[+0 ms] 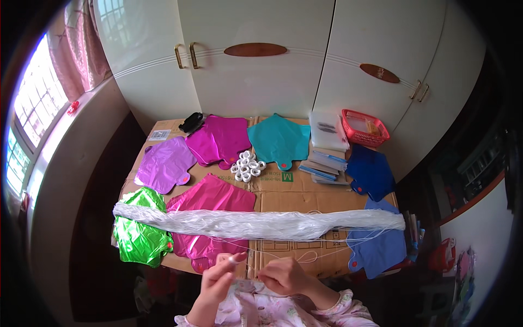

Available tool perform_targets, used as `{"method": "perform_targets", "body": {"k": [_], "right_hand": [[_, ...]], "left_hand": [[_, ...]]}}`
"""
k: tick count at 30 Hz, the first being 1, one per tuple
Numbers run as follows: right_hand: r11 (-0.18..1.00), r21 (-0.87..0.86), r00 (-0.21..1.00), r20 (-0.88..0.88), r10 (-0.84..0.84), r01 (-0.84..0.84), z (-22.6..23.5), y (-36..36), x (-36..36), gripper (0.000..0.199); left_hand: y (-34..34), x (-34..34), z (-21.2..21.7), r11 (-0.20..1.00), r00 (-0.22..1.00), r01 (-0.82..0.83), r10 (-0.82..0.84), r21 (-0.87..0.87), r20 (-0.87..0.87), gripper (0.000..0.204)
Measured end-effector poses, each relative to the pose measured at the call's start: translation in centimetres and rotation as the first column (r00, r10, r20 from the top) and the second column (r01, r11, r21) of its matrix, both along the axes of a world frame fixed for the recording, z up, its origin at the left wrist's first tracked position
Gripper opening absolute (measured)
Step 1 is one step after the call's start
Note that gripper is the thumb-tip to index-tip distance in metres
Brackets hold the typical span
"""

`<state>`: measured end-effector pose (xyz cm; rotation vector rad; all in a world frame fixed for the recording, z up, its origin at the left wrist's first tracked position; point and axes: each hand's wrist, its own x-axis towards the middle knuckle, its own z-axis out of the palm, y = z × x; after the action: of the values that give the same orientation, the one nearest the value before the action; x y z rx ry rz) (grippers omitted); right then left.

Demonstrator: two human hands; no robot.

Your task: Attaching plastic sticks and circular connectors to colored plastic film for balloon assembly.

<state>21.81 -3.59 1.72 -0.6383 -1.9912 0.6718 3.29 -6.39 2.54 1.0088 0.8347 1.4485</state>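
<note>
A thick hank of white string (229,222) stretches from left to right across the table. My left hand (218,278) is raised at the near edge, with a small white coil of string (233,260) around its fingers near the tips. Just right of it, my right hand (286,276) is closed, its fingertips curled out of sight, apparently gripping the same string. Thin loose strands (309,256) run from the hank close above both hands. Beyond the hank lies a cluster of small white string coils (248,166).
Cardboard (289,196) covers the table. Flat foil balloons lie around it: green (141,245), pink (218,191), lilac (163,163), magenta (220,136), teal (280,136), dark blue (370,169) and light blue (378,253). Packets (324,166) and a red basket (357,140) stand at the back right.
</note>
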Motion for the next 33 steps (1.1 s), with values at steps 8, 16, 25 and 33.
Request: {"method": "perform_targets", "body": {"k": [8, 16, 25, 33], "right_hand": [[0.997, -0.053, 0.997, 0.044, 0.059, -0.057, -1.0, 0.9, 0.5, 0.002], [0.993, -0.104, 0.998, -0.033, 0.058, -0.061, 1.3, 0.3, 1.0, 0.001], [0.994, -0.042, 0.994, 0.024, 0.105, -0.104, 1.8, -0.2, 0.2, 0.007], [0.995, -0.013, 0.993, 0.066, 0.097, -0.096, 1.2, -1.1, -0.1, 0.011]], "left_hand": [[-0.6, -1.3, -1.3, 0.929, 0.814, 0.367, -0.345, 0.047, 0.467, 0.018], [0.6, -2.4, 0.1, 0.855, 0.715, 0.5, -0.314, 0.142, -0.625, 0.018], [1.0, -2.5, 0.8, 0.781, 0.644, 0.584, -0.277, 0.224, -0.713, 0.017], [0.6, -2.3, 2.0, 0.88, 0.601, 0.389, -0.017, 0.274, -0.799, 0.026]]}}
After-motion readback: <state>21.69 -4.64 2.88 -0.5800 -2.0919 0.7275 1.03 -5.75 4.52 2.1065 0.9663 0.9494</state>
